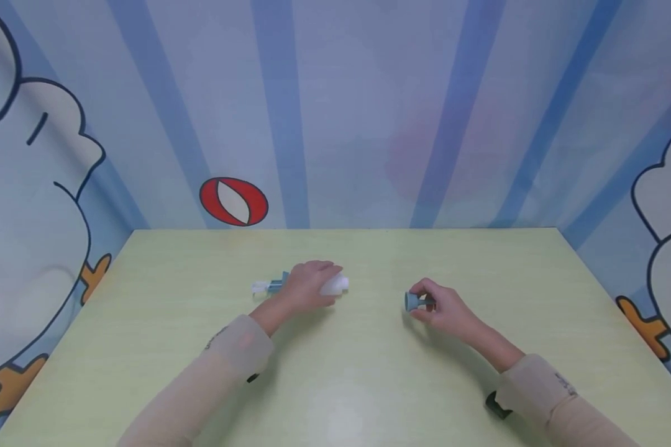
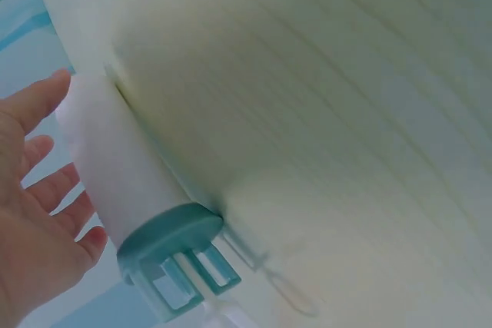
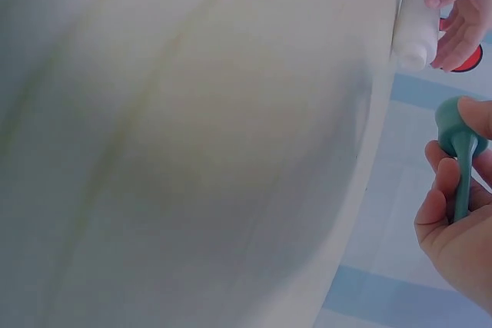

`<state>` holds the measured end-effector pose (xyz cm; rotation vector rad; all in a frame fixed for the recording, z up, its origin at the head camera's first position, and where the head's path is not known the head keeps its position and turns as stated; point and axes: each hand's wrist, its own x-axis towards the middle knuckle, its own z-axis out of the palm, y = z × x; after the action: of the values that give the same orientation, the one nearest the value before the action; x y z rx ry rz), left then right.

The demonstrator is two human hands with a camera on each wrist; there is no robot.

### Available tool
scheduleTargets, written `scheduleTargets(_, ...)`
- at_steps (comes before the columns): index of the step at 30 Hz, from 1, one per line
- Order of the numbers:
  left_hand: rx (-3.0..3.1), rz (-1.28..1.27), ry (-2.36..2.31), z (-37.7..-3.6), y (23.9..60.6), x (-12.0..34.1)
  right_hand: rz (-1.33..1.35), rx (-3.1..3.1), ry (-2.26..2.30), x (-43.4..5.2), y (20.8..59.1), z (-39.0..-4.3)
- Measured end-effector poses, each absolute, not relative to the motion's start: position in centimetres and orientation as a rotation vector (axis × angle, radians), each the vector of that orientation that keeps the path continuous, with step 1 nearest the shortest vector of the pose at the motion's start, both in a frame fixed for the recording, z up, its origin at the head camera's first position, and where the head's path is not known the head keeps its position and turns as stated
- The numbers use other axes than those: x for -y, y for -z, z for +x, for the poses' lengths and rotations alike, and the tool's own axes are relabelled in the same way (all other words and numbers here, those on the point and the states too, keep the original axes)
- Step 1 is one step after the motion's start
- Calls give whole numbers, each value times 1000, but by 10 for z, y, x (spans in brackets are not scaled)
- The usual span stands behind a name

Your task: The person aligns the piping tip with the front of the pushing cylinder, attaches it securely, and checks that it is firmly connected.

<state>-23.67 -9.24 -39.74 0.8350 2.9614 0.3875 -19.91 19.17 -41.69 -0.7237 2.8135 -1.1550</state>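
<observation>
Here, two items are recorded on a pale yellow-green table (image 1: pixel 346 372), each attended by one hand. A white cylindrical bottle (image 1: pixel 333 285) with a teal pump collar (image 2: pixel 165 240) is laid on its side near the table's middle, slightly toward the far edge; its clear nozzle end (image 1: pixel 260 287) is pointed to the person's left. The left hand (image 1: pixel 307 287) is laid over the bottle from above; in the left wrist view the fingers (image 2: pixel 34 101) are seen straight and relaxed beside the white body rather than wrapped around it. A small teal stemmed piece (image 1: pixel 412 301), flared at one end and narrow at the other, is held just above the tabletop, well apart from the bottle and to its right. It is pinched by the right hand (image 1: pixel 444 308), the fingers and thumb being curled round the thin stem (image 3: pixel 461 178) while the rounded head (image 3: pixel 455 118) is left protruding. Both forearms are covered by beige sleeves (image 1: pixel 232 360). Behind the table, a blue striped backdrop (image 1: pixel 335 112) with cartoon figures and a red-and-white ball (image 1: pixel 233 201) is noted.
</observation>
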Motion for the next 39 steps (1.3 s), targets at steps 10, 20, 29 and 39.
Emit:
scheduleTargets(10,-2940,759,-247,-251,408,96,-690,-2811,1127,-194,418,-200)
scheduleTargets(20,-2909,748,-280,-253,407,96,-698,-2811,1128,-194,418,-200)
scheduleTargets(29,-2892,819,-344,-252,399,94,-725,-2837,1100,-192,408,-207)
scheduleTargets(39,-2835,890,-394,-240,388,89,-783,-2841,1077,-184,402,-213)
